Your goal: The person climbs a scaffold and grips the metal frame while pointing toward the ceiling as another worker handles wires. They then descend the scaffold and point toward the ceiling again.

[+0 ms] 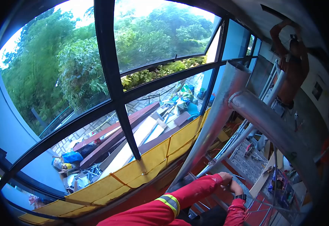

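Note:
My left hand (225,177), at the end of a red sleeve with a reflective band (168,202), is pressed against my right hand (235,187), which wears a dark wristwatch (241,196). Both hands are small in view at the lower right, fingers curled together. Whether anything is between them is too small to tell. They hover just right of the foot of a thick grey metal tube (219,116) that rises diagonally, above a perforated metal platform (247,165).
A second grey tube (273,128) branches right. A dark-framed window (113,75) fills the left, with yellow panels (149,160) below it, and planks and debris outside. Another person (292,64) reaches to the ceiling at the upper right. Tools and cables lie at the lower right.

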Available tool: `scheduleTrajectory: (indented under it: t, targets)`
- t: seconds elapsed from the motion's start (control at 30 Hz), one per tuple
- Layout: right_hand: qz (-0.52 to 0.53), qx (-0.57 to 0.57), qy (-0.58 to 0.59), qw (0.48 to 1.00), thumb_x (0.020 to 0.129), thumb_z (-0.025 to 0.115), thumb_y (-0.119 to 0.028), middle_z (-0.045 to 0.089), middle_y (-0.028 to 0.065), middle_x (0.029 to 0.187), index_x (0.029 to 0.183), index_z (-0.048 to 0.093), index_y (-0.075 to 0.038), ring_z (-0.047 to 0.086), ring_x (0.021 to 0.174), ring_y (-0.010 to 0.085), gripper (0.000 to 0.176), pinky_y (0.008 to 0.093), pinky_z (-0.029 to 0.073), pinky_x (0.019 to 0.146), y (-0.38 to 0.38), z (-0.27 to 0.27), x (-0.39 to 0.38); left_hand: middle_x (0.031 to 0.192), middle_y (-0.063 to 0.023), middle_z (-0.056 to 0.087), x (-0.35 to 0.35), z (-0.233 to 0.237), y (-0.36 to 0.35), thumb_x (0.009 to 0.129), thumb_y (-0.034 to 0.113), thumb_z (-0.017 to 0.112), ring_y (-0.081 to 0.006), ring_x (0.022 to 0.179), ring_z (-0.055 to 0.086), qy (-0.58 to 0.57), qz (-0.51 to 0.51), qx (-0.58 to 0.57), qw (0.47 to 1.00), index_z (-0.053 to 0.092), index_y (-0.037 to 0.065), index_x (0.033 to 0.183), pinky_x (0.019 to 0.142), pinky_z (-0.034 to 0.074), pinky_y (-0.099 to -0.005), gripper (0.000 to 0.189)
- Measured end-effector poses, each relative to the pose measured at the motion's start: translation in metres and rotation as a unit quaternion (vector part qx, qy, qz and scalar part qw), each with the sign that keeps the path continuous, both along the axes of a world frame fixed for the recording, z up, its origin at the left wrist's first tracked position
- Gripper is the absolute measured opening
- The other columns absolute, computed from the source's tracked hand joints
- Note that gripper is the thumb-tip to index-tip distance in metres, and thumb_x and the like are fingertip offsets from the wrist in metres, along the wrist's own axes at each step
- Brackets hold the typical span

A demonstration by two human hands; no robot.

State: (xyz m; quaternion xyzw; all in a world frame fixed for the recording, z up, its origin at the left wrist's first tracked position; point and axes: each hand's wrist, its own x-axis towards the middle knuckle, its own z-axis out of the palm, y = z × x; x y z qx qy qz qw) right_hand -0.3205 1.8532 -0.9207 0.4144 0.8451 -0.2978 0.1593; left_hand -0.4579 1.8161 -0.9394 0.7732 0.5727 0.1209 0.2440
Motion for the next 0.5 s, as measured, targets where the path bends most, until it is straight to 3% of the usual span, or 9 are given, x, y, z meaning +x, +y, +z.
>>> scheduleTrajectory:
  t: [0.1,0.2,0.3,0.4,0.5]
  targets:
    - [-0.049,-0.041,0.099,0.993,0.076,0.073,-0.041,0.071,0.0114,0.085,0.105,0.066,-0.006,0.068,0.084,0.0252,0.046,0.0392,0.049,0.078,-0.002,-0.001,0.009,0.105,-0.0175,0.065,-0.002,0.01,-0.003,0.079,0.021,0.062,-0.0331,0.099,0.064,0.008,-0.004,-0.039,0.999,0.062,0.002,0.106,0.08,0.053,-0.0413,0.034]
    - [-0.015,0.0,0.019,1.0,0.076,0.073,-0.04,0.071,0.0118,0.087,0.106,0.066,-0.006,0.068,0.084,0.0249,0.046,0.039,0.049,0.078,0.003,-0.005,0.004,0.105,-0.0172,0.065,-0.001,0.002,0.001,0.079,0.021,0.062,-0.033,0.1,0.063,0.006,-0.009,-0.023,1.0,0.062,0.001,0.105,0.081,0.053,-0.041,0.033]
    - [-0.022,0.01,0.022,0.999,0.075,0.074,-0.039,0.071,0.0128,0.089,0.107,0.066,-0.006,0.068,0.085,0.0241,0.047,0.0385,0.049,0.079,0.006,-0.012,0.007,0.104,-0.0171,0.065,-0.001,0.001,0.003,0.079,0.021,0.062,-0.0329,0.1,0.063,0.008,-0.014,-0.045,0.999,0.062,0.001,0.106,0.081,0.053,-0.0411,0.033]
    - [-0.035,0.004,0.01,0.999,0.074,0.075,-0.039,0.071,0.0134,0.093,0.108,0.065,-0.006,0.068,0.087,0.0241,0.048,0.0381,0.049,0.08,0.012,-0.021,0.008,0.094,-0.0161,0.068,0.004,-0.028,0.014,0.069,0.016,0.067,-0.0321,0.09,0.067,-0.024,0.006,0.014,1.0,0.068,0.004,0.093,0.071,0.055,-0.0425,0.027]
    - [-0.035,-0.002,0.038,0.999,0.073,0.076,-0.039,0.07,0.0128,0.096,0.108,0.065,-0.006,0.067,0.09,0.0254,0.049,0.0386,0.048,0.081,0.018,-0.034,0.015,0.094,-0.0165,0.068,0.004,-0.022,0.009,0.069,0.018,0.068,-0.0325,0.09,0.067,-0.024,0.006,0.024,0.999,0.068,0.004,0.092,0.071,0.055,-0.0425,0.027]
